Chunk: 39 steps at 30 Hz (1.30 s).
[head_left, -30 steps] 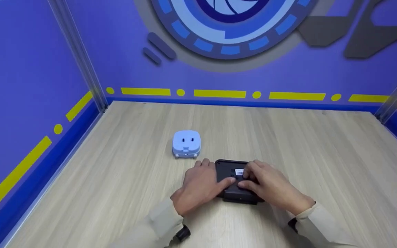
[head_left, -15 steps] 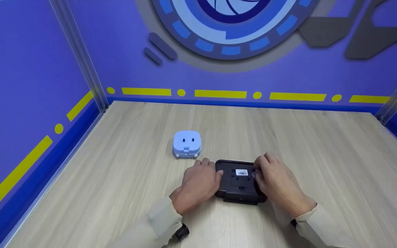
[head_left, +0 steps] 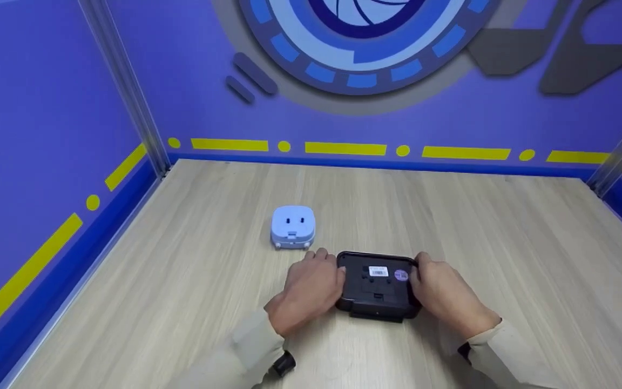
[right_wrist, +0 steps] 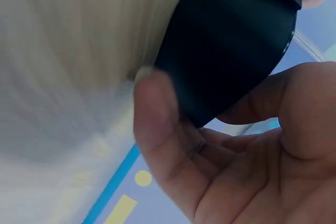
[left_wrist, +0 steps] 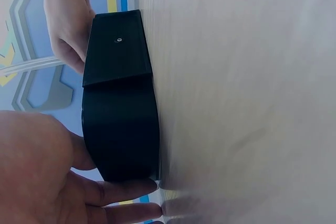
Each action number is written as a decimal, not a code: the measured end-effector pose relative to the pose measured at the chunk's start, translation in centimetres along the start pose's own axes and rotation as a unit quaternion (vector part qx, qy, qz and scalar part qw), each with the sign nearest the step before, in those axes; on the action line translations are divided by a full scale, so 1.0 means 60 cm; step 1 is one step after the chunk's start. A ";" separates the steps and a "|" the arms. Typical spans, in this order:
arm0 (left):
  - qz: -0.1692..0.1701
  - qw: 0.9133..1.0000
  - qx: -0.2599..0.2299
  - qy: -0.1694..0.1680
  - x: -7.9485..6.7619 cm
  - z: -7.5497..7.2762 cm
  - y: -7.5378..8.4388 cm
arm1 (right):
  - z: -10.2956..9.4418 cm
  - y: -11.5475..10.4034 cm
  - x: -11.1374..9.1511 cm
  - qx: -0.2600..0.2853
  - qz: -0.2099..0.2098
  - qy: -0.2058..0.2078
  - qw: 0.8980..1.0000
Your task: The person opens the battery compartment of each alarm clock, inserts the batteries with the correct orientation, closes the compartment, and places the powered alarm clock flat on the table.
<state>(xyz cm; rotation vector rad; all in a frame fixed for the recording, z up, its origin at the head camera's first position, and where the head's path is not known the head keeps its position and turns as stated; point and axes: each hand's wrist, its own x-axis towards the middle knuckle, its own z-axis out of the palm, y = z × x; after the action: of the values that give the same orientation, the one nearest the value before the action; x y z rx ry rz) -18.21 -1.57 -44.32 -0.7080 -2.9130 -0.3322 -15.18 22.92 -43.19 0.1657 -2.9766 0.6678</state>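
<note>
A black, square, box-like device [head_left: 380,294] with rounded corners lies flat on the table. Its upper side bears a white barcode label, a round purple sticker and several small knobs or holes. My left hand [head_left: 311,292] grips its left edge, thumb on the top rim and fingers down the side. At the opposite edge my right hand [head_left: 448,294] pinches it between thumb and curled fingers. In the left wrist view the device [left_wrist: 121,124] shows a smooth side wall and a raised block with a small screw. Its underside is hidden.
A small light-blue rounded box [head_left: 292,227] with two black dots and little feet stands behind my left hand. The wooden table [head_left: 505,243] meets blue-purple panels [head_left: 181,97] at the back and sides, with metal posts at the corners.
My right hand has moved off the device's middle to its right edge, uncovering the purple sticker. My left thumb has drawn back to the left rim. The blue box stays put.
</note>
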 end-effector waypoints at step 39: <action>-0.090 0.832 -0.542 -0.074 0.018 -0.033 -0.008 | -0.009 0.018 0.006 0.059 -0.023 0.040 0.997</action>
<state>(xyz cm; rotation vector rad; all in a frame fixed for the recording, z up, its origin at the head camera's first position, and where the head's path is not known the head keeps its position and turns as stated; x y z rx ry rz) -19.27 -1.98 -42.30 -0.5258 -2.6868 -2.1070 -15.65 24.10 -43.13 0.2081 -2.8486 0.8253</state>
